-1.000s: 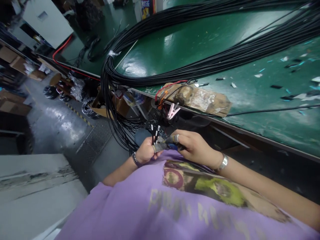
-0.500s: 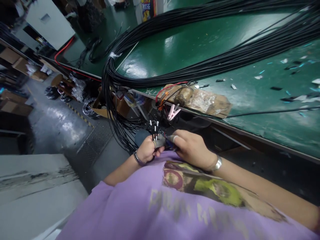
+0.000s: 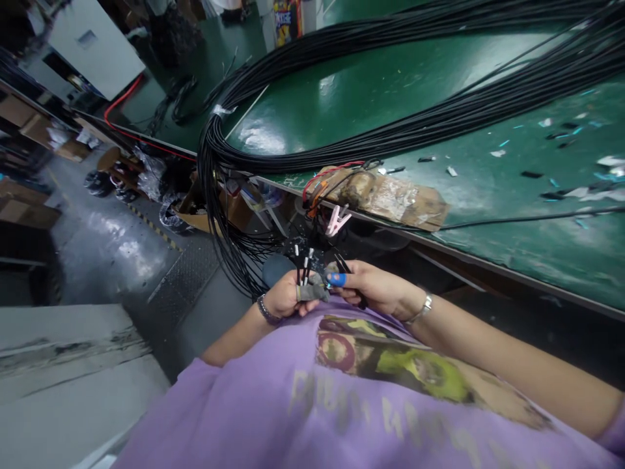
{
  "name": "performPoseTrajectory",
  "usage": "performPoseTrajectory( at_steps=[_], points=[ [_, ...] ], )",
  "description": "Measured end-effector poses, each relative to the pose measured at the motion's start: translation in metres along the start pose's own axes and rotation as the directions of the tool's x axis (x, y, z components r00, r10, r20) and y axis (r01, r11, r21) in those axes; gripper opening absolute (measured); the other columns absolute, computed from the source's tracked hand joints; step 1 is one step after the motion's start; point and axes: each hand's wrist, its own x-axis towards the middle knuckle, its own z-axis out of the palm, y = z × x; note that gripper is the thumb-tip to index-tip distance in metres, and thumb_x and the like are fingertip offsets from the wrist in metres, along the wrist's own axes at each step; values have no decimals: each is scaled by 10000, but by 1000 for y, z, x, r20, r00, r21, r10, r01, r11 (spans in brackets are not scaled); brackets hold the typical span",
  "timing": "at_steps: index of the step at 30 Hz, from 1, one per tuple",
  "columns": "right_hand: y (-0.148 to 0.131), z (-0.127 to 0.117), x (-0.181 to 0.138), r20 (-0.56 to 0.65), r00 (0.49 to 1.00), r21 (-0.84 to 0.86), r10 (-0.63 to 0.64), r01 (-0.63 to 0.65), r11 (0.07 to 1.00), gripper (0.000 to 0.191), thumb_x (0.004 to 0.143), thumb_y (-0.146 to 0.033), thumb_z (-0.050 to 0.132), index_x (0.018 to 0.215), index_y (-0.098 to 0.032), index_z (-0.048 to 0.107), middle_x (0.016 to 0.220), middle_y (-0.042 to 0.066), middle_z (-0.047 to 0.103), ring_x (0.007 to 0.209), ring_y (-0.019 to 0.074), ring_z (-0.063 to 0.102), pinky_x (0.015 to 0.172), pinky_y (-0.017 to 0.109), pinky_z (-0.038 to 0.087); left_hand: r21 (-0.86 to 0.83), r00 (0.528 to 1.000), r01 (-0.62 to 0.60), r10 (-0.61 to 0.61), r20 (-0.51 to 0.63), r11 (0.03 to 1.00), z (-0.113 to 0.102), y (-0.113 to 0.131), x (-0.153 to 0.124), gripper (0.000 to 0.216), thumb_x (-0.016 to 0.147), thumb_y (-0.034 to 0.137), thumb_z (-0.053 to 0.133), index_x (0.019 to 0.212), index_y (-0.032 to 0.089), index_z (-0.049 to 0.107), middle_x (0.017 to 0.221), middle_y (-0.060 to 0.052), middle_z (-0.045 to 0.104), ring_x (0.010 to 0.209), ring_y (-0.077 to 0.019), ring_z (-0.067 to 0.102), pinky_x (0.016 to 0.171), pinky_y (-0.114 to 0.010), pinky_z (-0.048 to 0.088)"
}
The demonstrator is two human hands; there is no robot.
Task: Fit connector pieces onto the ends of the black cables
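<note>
- Right hand (image 3: pixel 368 286) has turned, showing blue thumb wrap (image 3: pixel 336 279); grip holds dark pointed tool (image 3: pixel 342 262).
- Left hand (image 3: pixel 287 296) still pinches white-tipped black cables (image 3: pixel 306 266).
- Shirt lettering (image 3: pixel 319 396) unreadable.

Half a second ago the right grip (image 3: pixel 374 284) was knuckles-up, its pale finger band in view; now it has rolled over, so the thumb lies on top with its blue band (image 3: pixel 336 279) plainly showing, pointing to 9 o'clock. A dark slim tool (image 3: pixel 343 262) has come into clear view there, its prongs aimed at 11 o'clock. The silver bracelet (image 3: pixel 426 305) has turned with the wrist and looks narrower. At the left grip (image 3: pixel 288 296), the white tips (image 3: pixel 311 253) of the black leads (image 3: pixel 298 262) have dropped slightly toward 6 o'clock, and more of the grey finger coverings (image 3: pixel 311 291) shows.
</note>
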Motion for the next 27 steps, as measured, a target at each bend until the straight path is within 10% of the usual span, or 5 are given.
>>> performPoseTrajectory(
  at_steps=[4, 9, 12, 23, 27],
  points=[
    [0, -1, -6, -122, 939, -401, -320, 248, 882, 303, 788, -469, 569, 708, -182, 513, 642, -8, 518, 575, 114, 440, 537, 252, 398, -25, 999, -31, 31, -20, 999, -3, -5, 4, 538, 483, 584, 786, 625, 145, 510, 385, 44, 500, 257, -42, 359, 273, -173, 184],
    [0, 3, -22, 180, 713, -940, -678, 327, 95, 174, 769, -92, 430, 763, -171, 585, 728, 67, 600, 639, 164, 491, 578, 279, 387, -59, 994, -49, 43, -103, 997, 0, -4, 7, 496, 545, 560, 754, 647, 167, 470, 377, 62, 471, 257, -43, 339, 282, -176, 130],
    [0, 4, -24, 285, 668, -953, -687, 276, -127, 236, 735, -36, 412, 802, -166, 598, 751, 81, 620, 643, 170, 510, 571, 271, 387, -73, 989, -45, 34, -143, 996, 5, -1, 6, 493, 558, 566, 735, 642, 175, 447, 373, 65, 461, 257, -43, 329, 286, -181, 111],
    [-5, -2, -20, 207, 765, -958, -609, 286, 34, 170, 703, -117, 476, 839, -164, 565, 790, 85, 614, 694, 181, 531, 615, 279, 417, -56, 990, -17, 9, -144, 998, 3, 2, 4, 400, 572, 465, 712, 624, 169, 448, 387, 66, 478, 254, -34, 336, 278, -169, 131],
    [-7, 0, -18, 13, 825, -872, -566, 286, 398, 66, 715, -136, 478, 715, -198, 500, 692, 37, 548, 647, 157, 477, 596, 280, 393, -29, 994, -5, 2, -106, 1000, 4, 3, 4, 438, 531, 477, 760, 630, 158, 476, 398, 55, 505, 259, -40, 364, 271, -166, 157]
  ],
)
